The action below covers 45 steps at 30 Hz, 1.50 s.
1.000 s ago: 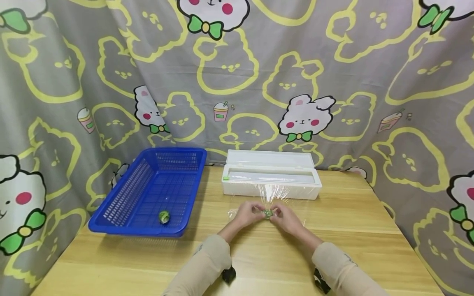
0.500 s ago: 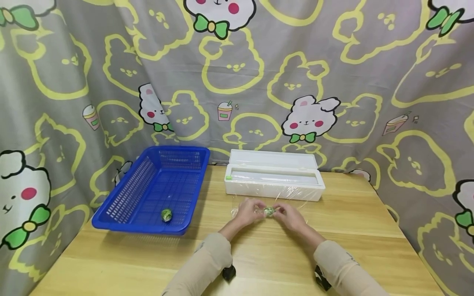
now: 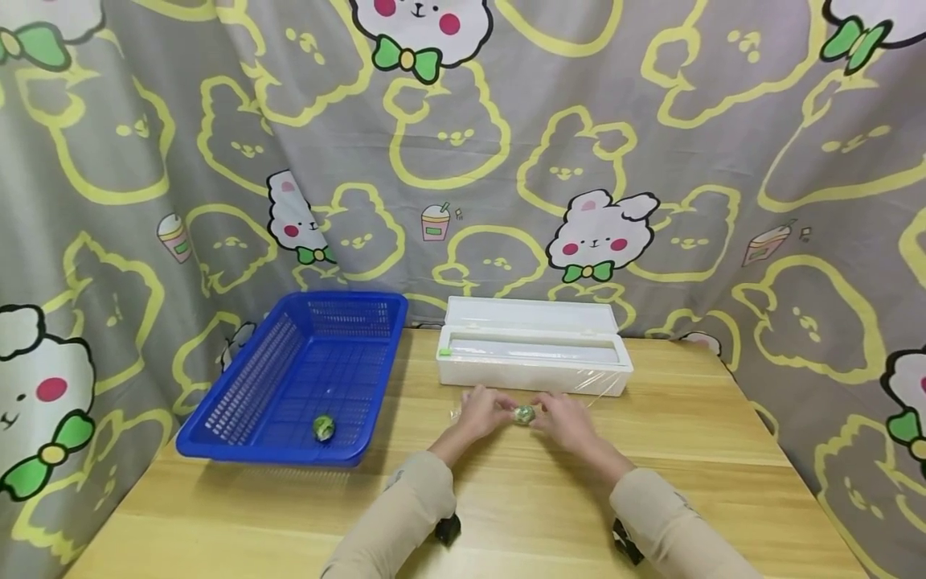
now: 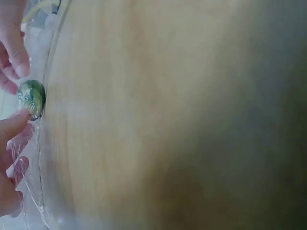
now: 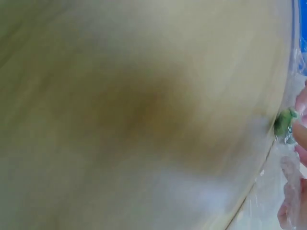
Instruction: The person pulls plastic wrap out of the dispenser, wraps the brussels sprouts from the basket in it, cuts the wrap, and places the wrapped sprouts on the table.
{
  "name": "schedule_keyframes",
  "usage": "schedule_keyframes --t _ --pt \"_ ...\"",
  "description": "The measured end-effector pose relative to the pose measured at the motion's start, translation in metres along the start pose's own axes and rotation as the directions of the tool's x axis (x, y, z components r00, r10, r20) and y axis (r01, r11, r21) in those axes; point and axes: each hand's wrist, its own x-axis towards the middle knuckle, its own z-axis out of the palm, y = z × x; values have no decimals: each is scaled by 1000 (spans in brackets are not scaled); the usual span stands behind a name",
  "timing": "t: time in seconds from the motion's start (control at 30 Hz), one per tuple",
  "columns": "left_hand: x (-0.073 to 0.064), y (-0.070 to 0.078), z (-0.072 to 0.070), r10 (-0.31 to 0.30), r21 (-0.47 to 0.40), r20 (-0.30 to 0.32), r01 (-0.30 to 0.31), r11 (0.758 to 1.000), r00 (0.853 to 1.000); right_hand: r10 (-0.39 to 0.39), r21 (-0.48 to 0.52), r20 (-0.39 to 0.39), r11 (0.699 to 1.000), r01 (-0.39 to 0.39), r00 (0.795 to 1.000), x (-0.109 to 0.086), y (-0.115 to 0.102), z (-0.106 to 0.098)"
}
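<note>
Green under clear film (image 5: 290, 172), the vegetable (image 3: 524, 414) sits between the left hand (image 3: 483, 413), pinching it, and the right hand (image 3: 567, 420), whose grip I cannot tell, near the white box (image 3: 499, 373). Likely light, firm, slippery; best pinched sideways.

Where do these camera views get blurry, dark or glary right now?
Head: mostly sharp, with glints on the plastic film and a soft shadow under the blue basket; left wrist: tabletop hazy and dark toward the right, its edge bowed, wrapped green item clearer; right wrist: tabletop blurred, a pale bright patch low down.
</note>
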Motion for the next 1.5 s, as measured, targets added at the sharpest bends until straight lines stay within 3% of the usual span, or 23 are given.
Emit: schedule_keyframes --t 0.33,0.57,0.87,1.1,1.23,1.3,1.37,1.4,1.5 --pt "1 -2 -9 -9 4 43 9 1000 999 41 36 41 998 -43 998 8 6 10" --pt "3 -5 -22 -45 -22 -31 45 999 998 47 56 77 997 -52 996 13 10 5" --pt "1 -11 -24 -153 84 -91 160 983 984 54 0 116 999 -54 992 19 13 2" --pt "-2 -17 -24 -159 118 -121 174 978 980 32 -6 106 999 -32 994 22 15 4" --pt "-3 -18 -25 -157 76 -182 173 982 971 33 13 97 999 -34 995 22 16 5" --pt "-3 -20 -26 -142 28 -266 155 987 953 36 24 93 999 -39 995 22 16 5" --pt "-3 -22 -29 -118 -24 -382 117 993 917 44 32 94 998 -47 995 22 17 6" --pt "-2 -23 -30 -109 -47 -444 99 994 889 45 36 93 998 -48 995 22 17 6" --pt "0 -26 -35 -111 -116 -606 51 992 788 33 41 80 998 -37 996 21 18 8"
